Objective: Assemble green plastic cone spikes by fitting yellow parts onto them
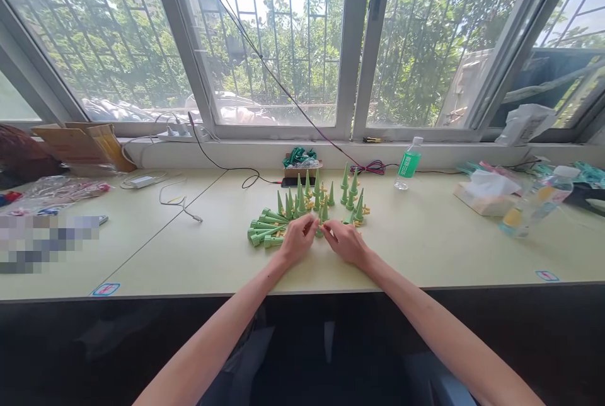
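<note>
My left hand [301, 238] and my right hand [346, 242] meet low over the table, near its front edge. Fingers on both hands are closed in a pinch; whatever they hold is too small or too hidden to make out. Between and just behind the fingertips stands a green cone-shaped piece [324, 210]. Several more pointed green cones [301, 202] stand upright behind my hands, some with small yellow parts [366, 209] at their sides. To the left of my left hand, several green cones [265, 227] lie on their sides, fanned out with round ends toward the left.
A phone [297, 181] with a cable lies behind the cones, by a small box of green material [301, 159]. At right stand a water bottle [409, 163], a tissue box [486, 195] and a large clear bottle [539, 201]. A white cable [182, 204] lies left.
</note>
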Demonstrator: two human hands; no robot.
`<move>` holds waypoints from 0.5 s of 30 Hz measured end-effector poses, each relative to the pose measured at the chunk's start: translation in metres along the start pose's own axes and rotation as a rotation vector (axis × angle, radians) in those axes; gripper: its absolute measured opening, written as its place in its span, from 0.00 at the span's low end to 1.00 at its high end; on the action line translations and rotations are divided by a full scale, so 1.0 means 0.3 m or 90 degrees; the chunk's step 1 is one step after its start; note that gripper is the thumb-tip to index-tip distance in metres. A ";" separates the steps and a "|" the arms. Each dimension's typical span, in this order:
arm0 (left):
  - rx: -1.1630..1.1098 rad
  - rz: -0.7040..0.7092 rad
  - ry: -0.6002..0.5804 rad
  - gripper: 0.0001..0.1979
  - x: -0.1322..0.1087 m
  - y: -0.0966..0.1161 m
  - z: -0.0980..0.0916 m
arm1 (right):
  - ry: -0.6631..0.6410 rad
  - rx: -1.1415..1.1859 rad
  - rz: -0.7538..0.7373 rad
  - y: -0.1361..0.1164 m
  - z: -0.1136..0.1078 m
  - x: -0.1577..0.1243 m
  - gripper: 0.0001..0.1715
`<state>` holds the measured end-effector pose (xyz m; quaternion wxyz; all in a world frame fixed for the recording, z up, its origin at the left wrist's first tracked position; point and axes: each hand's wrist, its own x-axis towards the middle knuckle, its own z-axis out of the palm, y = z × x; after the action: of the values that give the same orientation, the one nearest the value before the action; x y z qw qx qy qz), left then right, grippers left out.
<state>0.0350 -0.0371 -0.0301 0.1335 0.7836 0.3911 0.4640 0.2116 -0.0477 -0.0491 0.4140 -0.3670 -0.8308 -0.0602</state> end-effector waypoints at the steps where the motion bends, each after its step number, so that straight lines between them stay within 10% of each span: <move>1: 0.000 0.002 -0.002 0.19 -0.001 -0.002 0.001 | 0.002 0.000 0.001 0.000 0.001 0.000 0.16; 15: -0.002 0.008 -0.011 0.18 0.000 -0.017 0.008 | -0.009 0.029 0.018 -0.006 -0.016 0.009 0.09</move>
<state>0.0344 -0.0333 -0.0343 0.1350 0.7898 0.3841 0.4587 0.2124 -0.0497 -0.0436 0.4171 -0.3695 -0.8297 -0.0325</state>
